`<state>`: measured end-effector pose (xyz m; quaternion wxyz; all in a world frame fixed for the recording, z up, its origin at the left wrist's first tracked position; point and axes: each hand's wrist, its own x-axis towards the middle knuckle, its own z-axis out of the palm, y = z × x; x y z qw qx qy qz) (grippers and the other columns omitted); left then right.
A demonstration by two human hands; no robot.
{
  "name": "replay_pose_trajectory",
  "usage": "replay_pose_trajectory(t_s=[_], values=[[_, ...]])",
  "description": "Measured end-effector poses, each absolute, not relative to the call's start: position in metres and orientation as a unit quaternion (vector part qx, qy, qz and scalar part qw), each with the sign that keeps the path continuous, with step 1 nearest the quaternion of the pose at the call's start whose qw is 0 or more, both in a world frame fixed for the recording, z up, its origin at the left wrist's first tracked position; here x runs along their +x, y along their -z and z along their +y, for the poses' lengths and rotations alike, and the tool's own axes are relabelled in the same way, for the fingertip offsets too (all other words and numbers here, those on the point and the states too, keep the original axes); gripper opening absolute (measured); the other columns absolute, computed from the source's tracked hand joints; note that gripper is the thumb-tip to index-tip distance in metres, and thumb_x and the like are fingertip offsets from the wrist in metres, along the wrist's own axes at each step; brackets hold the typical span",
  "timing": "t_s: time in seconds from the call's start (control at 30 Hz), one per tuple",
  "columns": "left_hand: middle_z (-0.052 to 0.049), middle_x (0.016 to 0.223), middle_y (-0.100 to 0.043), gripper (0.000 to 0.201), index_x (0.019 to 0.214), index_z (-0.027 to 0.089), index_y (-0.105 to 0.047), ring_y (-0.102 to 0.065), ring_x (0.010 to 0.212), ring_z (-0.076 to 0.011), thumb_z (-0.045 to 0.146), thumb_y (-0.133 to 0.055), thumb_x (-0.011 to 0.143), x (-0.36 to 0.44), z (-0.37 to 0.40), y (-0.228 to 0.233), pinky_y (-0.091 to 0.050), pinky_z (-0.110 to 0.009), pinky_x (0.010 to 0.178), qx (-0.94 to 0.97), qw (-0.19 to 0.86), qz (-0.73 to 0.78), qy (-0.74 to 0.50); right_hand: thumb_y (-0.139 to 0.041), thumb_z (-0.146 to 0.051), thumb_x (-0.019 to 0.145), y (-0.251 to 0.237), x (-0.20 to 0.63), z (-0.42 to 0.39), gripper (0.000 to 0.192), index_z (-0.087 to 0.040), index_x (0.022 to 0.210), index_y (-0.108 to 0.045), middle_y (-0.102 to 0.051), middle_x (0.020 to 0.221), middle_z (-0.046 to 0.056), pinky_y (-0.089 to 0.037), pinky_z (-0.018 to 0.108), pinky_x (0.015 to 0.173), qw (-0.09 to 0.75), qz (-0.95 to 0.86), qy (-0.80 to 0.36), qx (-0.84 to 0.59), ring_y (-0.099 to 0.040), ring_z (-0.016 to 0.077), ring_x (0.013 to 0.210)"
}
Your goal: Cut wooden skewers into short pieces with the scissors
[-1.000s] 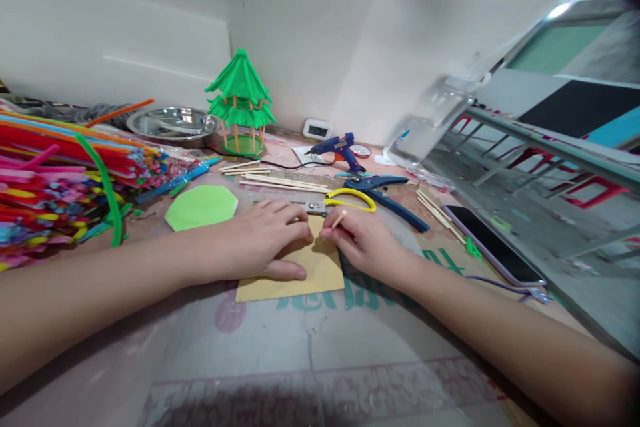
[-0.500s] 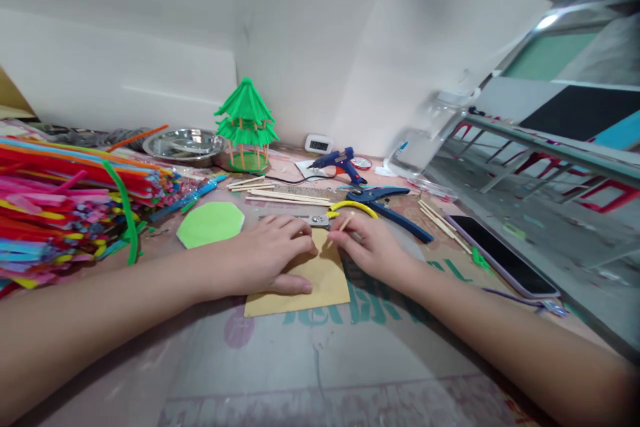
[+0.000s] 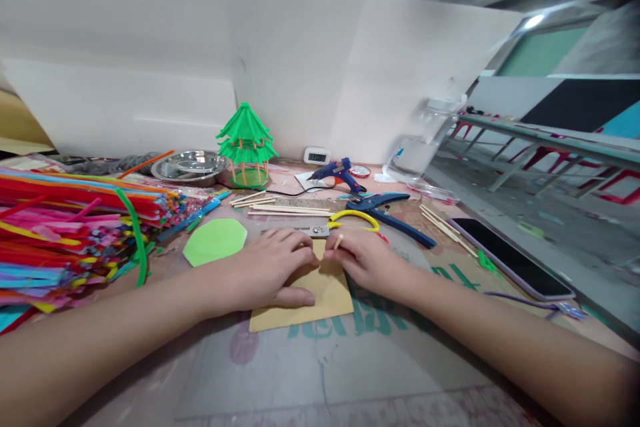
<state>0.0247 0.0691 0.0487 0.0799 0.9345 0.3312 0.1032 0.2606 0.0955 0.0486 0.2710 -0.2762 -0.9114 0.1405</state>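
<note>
Work table (image 3: pixel 320 373), pinkish surface under a clear sheet with green lettering showing through, bounded at the back by white boards. Pipe cleaners (image 3: pixel 65 220) — a large multicoloured heap along the left edge, one green length curling over the front of it. Phone (image 3: pixel 510 257), dark screen up, at the right edge, well apart from the hands. Brown card (image 3: pixel 320 297), rectangular, flat on the table at centre; the left hand (image 3: pixel 270 270) lies palm-down on it, fingers spread and flat, closed on nothing, thumb stretched along the card's near part. Steel bowl (image 3: pixel 193 165) at the back, just left of the green pagoda model (image 3: pixel 247 145), which stands upright on stick pillars. Green paper octagon (image 3: pixel 216 241), flat, just beyond the left wrist. Blue pliers (image 3: pixel 387 208) and yellow-handled scissors (image 3: pixel 350 219), lying beyond the fingertips, near each other. Blue glue gun (image 3: pixel 337 172), propped near the back wall with its cord trailing left. Loose wooden sticks (image 3: pixel 287 205), in a scatter beyond the scissors; more lie beside the phone. Right hand (image 3: pixel 367 260) rests at the card's far right corner, fingertips nearly meeting those of the left — thumb and forefinger pinched shut on a short wooden stick (image 3: pixel 339 241), which tilts up and away from the card.
</note>
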Motion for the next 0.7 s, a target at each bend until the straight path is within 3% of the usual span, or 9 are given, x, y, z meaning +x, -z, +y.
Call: replay_pose_trajectory(t_s=[0.2,0.37,0.5,0.7], values=[[-0.009,0.125,-0.056,0.042,0.116,0.022,-0.061,-0.052,0.117,-0.0310,0.054,-0.065,0.089,0.025,0.071,-0.046,-0.043,-0.048,0.099,0.934,0.087,0.330,-0.104,-0.053,-0.022,0.097,-0.049,0.260,0.096,0.017,-0.019,0.082,-0.059,-0.067,0.078,0.004,-0.045,0.026,0.066,0.264,-0.910,-0.192,-0.255,-0.061,0.0160,0.071],[-0.009,0.126,-0.057,0.045,0.120,0.023,-0.061,-0.052,0.117,-0.0316,0.055,-0.065,0.089,0.024,0.072,-0.043,-0.042,-0.049,0.100,0.934,0.072,0.332,-0.113,-0.053,-0.016,0.094,-0.050,0.259,0.095,0.015,-0.019,0.080,-0.057,-0.064,0.073,0.004,-0.043,0.028,0.066,0.285,-0.903,-0.120,-0.297,-0.058,0.0176,0.069],[-0.008,0.124,-0.058,0.040,0.112,0.022,-0.062,-0.053,0.114,-0.0302,0.055,-0.064,0.089,0.024,0.072,-0.043,-0.043,-0.047,0.097,0.935,0.084,0.326,-0.114,-0.053,-0.023,0.098,-0.050,0.258,0.089,0.016,-0.019,0.083,-0.059,-0.067,0.079,0.004,-0.044,0.026,0.066,0.267,-0.909,-0.186,-0.262,-0.060,0.0159,0.071],[-0.009,0.128,-0.056,0.046,0.120,0.023,-0.061,-0.052,0.120,-0.0321,0.056,-0.066,0.088,0.025,0.071,-0.044,-0.042,-0.049,0.101,0.932,0.076,0.338,-0.106,-0.053,-0.019,0.094,-0.047,0.262,0.101,0.014,-0.019,0.081,-0.058,-0.064,0.076,0.005,-0.043,0.030,0.067,0.292,-0.893,-0.148,-0.309,-0.058,0.0186,0.071]])
